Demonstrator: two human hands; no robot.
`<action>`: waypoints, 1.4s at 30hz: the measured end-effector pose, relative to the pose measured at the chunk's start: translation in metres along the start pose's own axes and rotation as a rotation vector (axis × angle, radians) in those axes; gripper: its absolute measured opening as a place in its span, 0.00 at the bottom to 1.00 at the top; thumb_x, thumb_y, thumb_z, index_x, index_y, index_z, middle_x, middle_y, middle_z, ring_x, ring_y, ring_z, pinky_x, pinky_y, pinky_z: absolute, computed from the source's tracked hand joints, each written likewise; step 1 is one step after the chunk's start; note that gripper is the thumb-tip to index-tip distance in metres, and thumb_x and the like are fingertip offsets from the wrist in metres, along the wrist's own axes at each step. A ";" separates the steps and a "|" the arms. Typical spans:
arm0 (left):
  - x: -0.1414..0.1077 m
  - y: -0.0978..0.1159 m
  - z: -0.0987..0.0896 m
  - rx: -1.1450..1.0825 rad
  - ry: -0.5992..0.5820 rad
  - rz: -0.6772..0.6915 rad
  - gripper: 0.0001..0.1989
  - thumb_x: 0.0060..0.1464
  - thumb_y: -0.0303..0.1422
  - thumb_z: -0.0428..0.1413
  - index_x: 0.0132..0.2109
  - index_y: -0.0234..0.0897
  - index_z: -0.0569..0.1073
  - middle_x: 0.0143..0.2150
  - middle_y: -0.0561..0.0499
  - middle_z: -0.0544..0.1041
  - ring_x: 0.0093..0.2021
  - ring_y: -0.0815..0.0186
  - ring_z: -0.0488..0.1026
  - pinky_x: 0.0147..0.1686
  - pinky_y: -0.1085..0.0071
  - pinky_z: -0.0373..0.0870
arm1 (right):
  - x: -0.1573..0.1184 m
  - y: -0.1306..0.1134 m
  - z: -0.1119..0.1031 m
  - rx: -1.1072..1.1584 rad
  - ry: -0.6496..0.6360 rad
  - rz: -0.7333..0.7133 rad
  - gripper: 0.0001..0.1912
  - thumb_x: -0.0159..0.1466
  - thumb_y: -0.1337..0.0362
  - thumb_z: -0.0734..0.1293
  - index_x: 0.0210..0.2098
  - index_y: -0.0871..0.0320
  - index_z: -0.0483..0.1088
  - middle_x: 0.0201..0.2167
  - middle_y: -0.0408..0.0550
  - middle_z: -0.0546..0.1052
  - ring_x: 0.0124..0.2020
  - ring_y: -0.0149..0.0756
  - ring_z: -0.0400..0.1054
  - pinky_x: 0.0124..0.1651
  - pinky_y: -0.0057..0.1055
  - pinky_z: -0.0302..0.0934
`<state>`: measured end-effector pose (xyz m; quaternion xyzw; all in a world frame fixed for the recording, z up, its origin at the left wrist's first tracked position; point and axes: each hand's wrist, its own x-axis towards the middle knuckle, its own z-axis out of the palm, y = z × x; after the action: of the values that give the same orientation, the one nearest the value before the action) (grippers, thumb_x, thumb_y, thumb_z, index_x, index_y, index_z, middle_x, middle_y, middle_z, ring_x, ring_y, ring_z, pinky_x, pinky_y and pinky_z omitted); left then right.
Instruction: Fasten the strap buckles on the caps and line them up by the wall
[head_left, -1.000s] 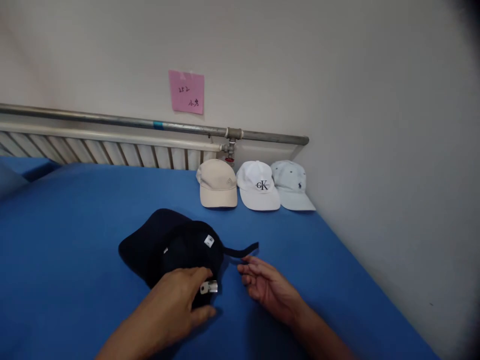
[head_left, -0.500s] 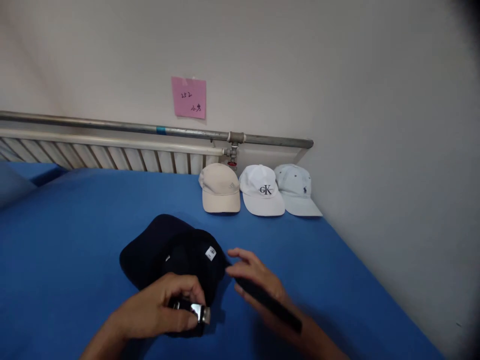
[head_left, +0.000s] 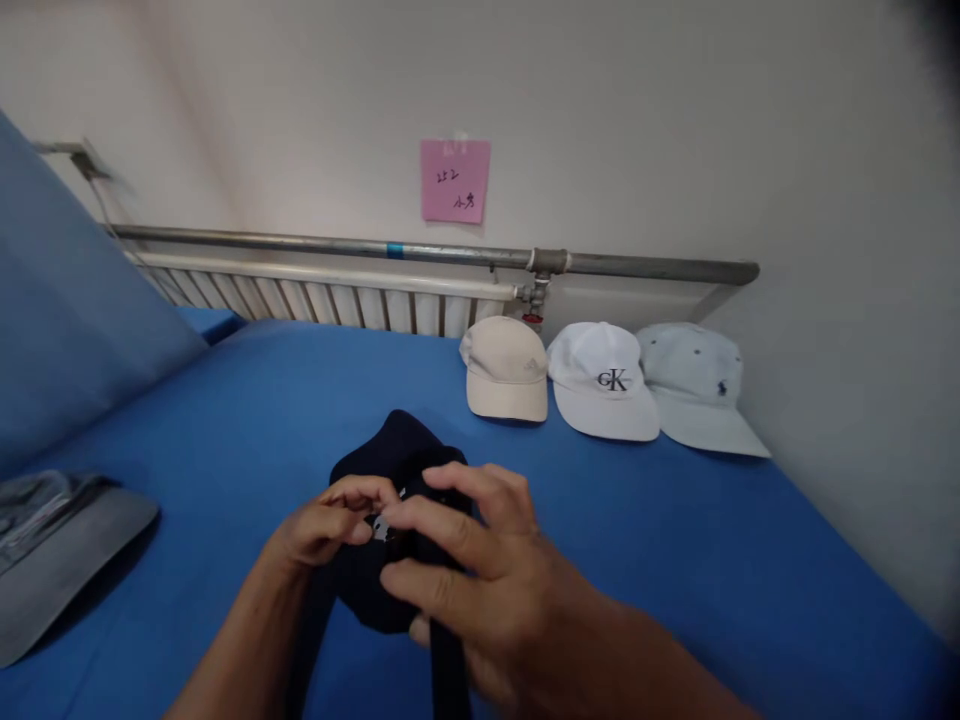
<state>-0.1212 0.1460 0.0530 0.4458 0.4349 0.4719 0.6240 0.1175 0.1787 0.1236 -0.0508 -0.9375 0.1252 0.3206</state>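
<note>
A dark navy cap (head_left: 375, 590) lies upturned on the blue surface, partly covered by both hands. My left hand (head_left: 330, 522) pinches the metal buckle (head_left: 381, 527) at the cap's strap. From the right, my right hand (head_left: 480, 560) reaches over the cap with its fingertips by the buckle. A dark strap (head_left: 448, 665) hangs down below the right palm. How the right fingers hold the strap is hidden.
Beige (head_left: 507, 370), white (head_left: 604, 382) and pale blue (head_left: 697, 388) caps stand in a row by the wall. A grey cap (head_left: 90, 540) lies at the left. Behind are a pipe (head_left: 315, 242) and a radiator (head_left: 345, 303).
The view has turned left, bringing the grey cap into sight. My right hand has moved from beside the navy cap onto it, close to my left hand and the buckle.
</note>
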 end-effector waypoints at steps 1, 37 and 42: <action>0.001 0.000 0.000 0.009 0.009 -0.013 0.11 0.31 0.30 0.57 0.28 0.35 0.78 0.24 0.50 0.72 0.27 0.65 0.65 0.28 0.70 0.60 | 0.002 0.005 0.003 0.104 0.039 0.020 0.11 0.66 0.68 0.62 0.46 0.56 0.72 0.55 0.46 0.72 0.60 0.43 0.57 0.61 0.45 0.49; 0.019 -0.019 0.026 0.065 -0.076 -0.066 0.08 0.46 0.31 0.61 0.37 0.38 0.78 0.31 0.53 0.73 0.32 0.70 0.66 0.34 0.75 0.60 | -0.058 0.049 0.050 1.511 0.223 1.063 0.22 0.57 0.64 0.68 0.51 0.57 0.65 0.36 0.48 0.77 0.27 0.31 0.72 0.31 0.30 0.64; 0.019 -0.017 0.024 0.059 -0.006 -0.065 0.08 0.45 0.32 0.61 0.35 0.38 0.78 0.30 0.53 0.73 0.32 0.70 0.66 0.33 0.76 0.60 | -0.060 0.053 0.028 1.364 0.040 1.051 0.26 0.52 0.66 0.71 0.51 0.55 0.70 0.45 0.50 0.77 0.43 0.37 0.70 0.48 0.37 0.62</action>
<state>-0.0916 0.1582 0.0393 0.4509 0.4612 0.4369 0.6270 0.1481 0.2133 0.0530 -0.2767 -0.5066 0.7922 0.1981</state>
